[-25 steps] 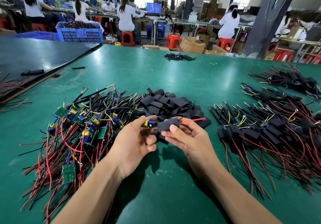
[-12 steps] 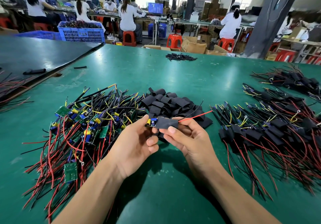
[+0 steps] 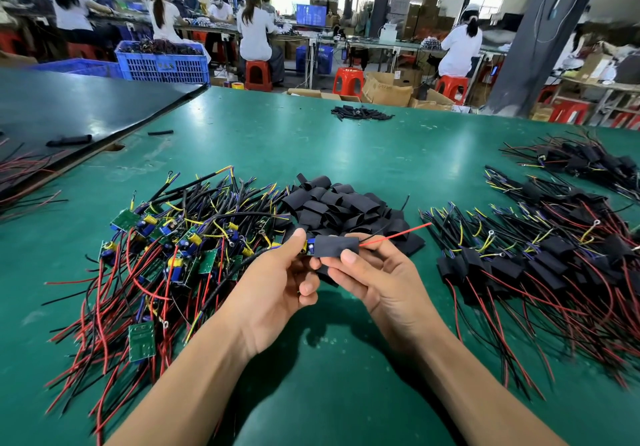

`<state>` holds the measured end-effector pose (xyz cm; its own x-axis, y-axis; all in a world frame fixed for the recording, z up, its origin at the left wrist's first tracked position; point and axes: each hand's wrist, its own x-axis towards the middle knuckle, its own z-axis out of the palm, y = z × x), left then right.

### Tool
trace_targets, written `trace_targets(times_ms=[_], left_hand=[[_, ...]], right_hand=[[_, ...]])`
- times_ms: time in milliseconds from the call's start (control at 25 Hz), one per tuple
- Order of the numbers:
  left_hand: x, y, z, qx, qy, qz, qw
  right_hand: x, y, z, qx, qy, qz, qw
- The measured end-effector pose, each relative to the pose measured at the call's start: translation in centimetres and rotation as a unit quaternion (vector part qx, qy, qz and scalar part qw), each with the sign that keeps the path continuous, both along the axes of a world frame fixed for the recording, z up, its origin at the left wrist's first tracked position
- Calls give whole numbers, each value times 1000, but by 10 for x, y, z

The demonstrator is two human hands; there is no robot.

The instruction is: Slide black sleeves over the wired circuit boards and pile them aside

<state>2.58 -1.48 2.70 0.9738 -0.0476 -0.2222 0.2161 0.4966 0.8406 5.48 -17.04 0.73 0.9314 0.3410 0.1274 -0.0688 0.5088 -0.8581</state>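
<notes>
1. Far left on the desk (image 3: 311,148): heap of bare boards (image 3: 173,248), green with blue and yellow parts, red and black leads tangled. It lies as before.
2. Left hand (image 3: 277,293) pinches the exposed end of one board (image 3: 309,247) between thumb and fingertip.
3. Sleeve (image 3: 336,246) sits farther over that board than half a second ago. Only a blue-yellow sliver shows at its left mouth; the rest is hidden inside.
4. Right hand (image 3: 377,279) pinches the sleeve, thumb on the front, fingers mostly hidden behind.
5. Loose sleeves (image 3: 339,206) are heaped just behind both hands.
6. Red wire (image 3: 394,236) juts farther right than before.
7. Right: pile of sleeved boards (image 3: 536,262), cut off at the frame edge.
</notes>
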Motion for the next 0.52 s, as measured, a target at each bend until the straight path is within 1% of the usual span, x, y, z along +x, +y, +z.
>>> trace_targets(times_ms=[160, 240, 360, 520], left_hand=[[-1, -1, 0, 0, 22, -15, 1000], [-1, -3, -1, -14, 27, -21, 999], [0, -4, -2, -34, 17, -20, 999], [0, -3, -3, 25, -18, 0, 1000]], right_hand=[[-1, -1, 2, -64, -38, -27, 997], [-2, 1, 3, -54, -30, -25, 998], [-3, 2, 6, -8, 0, -21, 1000], [-3, 2, 5, -35, -22, -42, 998]])
